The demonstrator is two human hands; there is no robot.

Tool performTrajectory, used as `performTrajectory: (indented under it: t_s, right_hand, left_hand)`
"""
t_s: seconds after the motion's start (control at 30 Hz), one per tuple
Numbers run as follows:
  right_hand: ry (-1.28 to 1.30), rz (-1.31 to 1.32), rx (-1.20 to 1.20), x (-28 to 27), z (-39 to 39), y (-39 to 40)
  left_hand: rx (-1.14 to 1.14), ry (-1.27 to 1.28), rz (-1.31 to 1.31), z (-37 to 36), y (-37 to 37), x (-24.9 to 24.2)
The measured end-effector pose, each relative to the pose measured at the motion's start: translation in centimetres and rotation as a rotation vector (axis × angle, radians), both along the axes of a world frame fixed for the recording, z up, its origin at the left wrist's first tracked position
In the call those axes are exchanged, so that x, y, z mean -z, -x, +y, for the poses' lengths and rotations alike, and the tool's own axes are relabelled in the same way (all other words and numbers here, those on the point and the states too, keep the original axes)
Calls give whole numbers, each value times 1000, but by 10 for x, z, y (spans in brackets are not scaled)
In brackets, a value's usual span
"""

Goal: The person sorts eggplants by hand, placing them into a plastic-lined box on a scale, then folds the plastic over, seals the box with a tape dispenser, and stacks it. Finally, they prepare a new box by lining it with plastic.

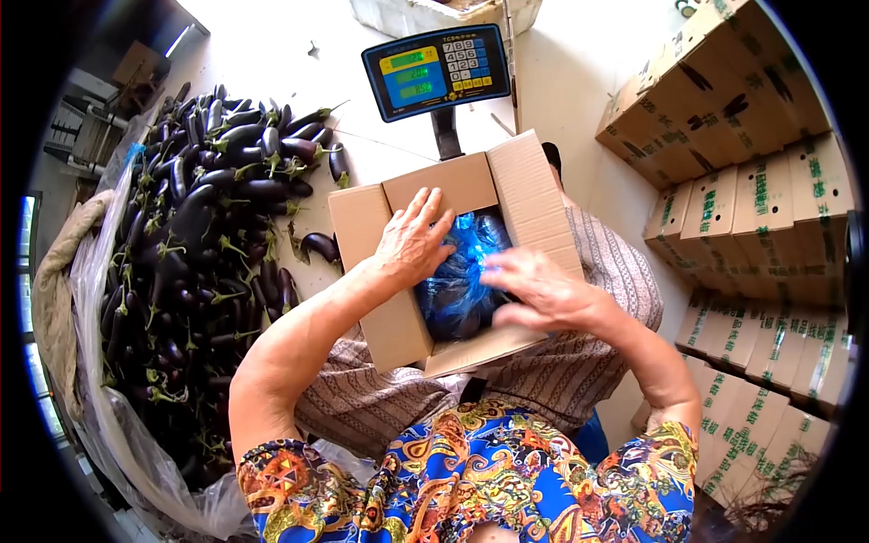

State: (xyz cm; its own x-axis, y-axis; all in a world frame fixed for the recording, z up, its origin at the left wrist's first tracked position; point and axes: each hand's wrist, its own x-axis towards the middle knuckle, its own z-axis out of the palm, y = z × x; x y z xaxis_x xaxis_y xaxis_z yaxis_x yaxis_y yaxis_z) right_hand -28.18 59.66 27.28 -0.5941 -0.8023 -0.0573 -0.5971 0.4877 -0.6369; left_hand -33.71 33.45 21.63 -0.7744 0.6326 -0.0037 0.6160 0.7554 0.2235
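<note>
An open cardboard box [376,303] with its flaps folded out sits between my legs. Inside it lie dark eggplants [457,328] under a crumpled blue plastic bag [469,253]. My left hand [416,237] rests at the box's far left inner corner, fingers stretched out over the far flap [466,181]. Over the right side of the bag is my right hand [543,291], slightly blurred, its fingers extended and its thumb apart. Whether its fingertips touch the bag is hard to tell. Behind the box stands a digital scale display [436,72] with lit green readings.
To the left, a large heap of loose eggplants [195,244] lies on clear plastic sheeting [127,434]. A single eggplant [320,246] lies between heap and box. Printed cardboard cartons [760,226] are stacked along the right. A white foam container [444,14] stands beyond the scale.
</note>
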Motion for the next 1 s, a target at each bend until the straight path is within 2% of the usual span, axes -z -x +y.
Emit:
performTrajectory:
  t_s: [0.03,0.07,0.13,0.2,0.27,0.3,0.33,0.4,0.53,0.57,0.6,0.67,0.7,0.73,0.77,0.8,0.83,0.87,0.93,1.0]
  right_hand:
    - [112,-240,-78,-13,-1,-6]
    - [50,-337,-154,-29,-5,-13]
    - [-75,-204,-140,-37,-20,-28]
    - [-118,107,-79,-27,-30,-18]
    - [-77,-29,-78,6,-22,-9]
    - [-153,-229,-103,-7,-28,0]
    - [-162,-159,-19,5,-28,2]
    - [-349,-31,-1,11,-28,18]
    - [-278,217,142,40,-35,11]
    - [-327,214,148,40,-36,10]
    - [-337,254,182,32,-38,9]
    - [-358,335,244,12,-40,6]
    - [-125,491,407,9,-32,6]
    - [-20,494,567,-4,-20,12]
    - [-26,629,727,0,-4,21]
    - [-23,536,910,16,21,30]
    - [14,164,1131,32,45,35]
    - [264,-486,1002,41,70,41]
    - [820,-1097,973,22,37,12]
    - [234,-488,744,4,-3,-14]
  left_hand:
    - [2,5,-9,0,2,-1]
    - [7,12,-15,0,4,-2]
    - [-8,5,-25,4,4,-5]
    - [-30,18,-49,8,0,-10]
    - [-15,55,-99,10,1,-13]
    - [-8,74,-124,10,1,-16]
    - [-18,65,-173,10,0,-21]
    - [-32,42,-268,10,1,-29]
    - [40,80,-326,4,2,-22]
    - [106,148,-237,1,-2,-12]
    - [80,99,-208,2,-8,-6]
    - [72,79,-236,2,-6,-6]
    - [79,78,-236,1,-5,-6]
    - [80,74,-240,-1,-6,-7]
    - [80,70,-240,-2,-6,-7]
    - [79,78,-243,-1,-5,-5]
    - [79,88,-247,0,-5,-4]
    - [82,98,-248,1,-4,-3]
    - [82,116,-254,0,-3,-5]
    - [70,108,-262,-2,-6,-4]
